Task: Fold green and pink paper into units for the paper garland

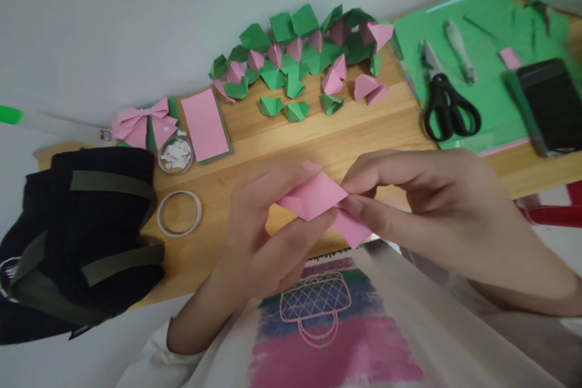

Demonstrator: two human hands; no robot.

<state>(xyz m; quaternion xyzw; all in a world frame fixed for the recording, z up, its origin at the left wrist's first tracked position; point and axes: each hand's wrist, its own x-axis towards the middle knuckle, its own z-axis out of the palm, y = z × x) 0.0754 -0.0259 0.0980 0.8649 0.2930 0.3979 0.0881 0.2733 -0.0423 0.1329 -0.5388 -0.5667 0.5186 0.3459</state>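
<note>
A partly folded piece of pink paper (pixel 317 194) is held between my two hands, above the front edge of the wooden table. My left hand (pixel 268 230) grips its left side, thumb below and fingers above. With thumb and forefinger, my right hand (pixel 409 200) pinches the right corner, where a second pink flap hangs down. Behind them, several folded green and pink paper pieces (pixel 291 63) stand in a row against the wall. A few loose ones, among them a pink piece (pixel 369 90) and a green piece (pixel 297 111), lie in front of the row.
At left are a black bag (pixel 104 194), a tape roll (pixel 179 213), a round dish of white scraps (pixel 176 154), a pink paper stack (pixel 205 125) and a pink bow (pixel 144 123). At right, black-handled scissors (pixel 448 106) and a phone (pixel 552 106) lie on green sheets (pixel 486 30).
</note>
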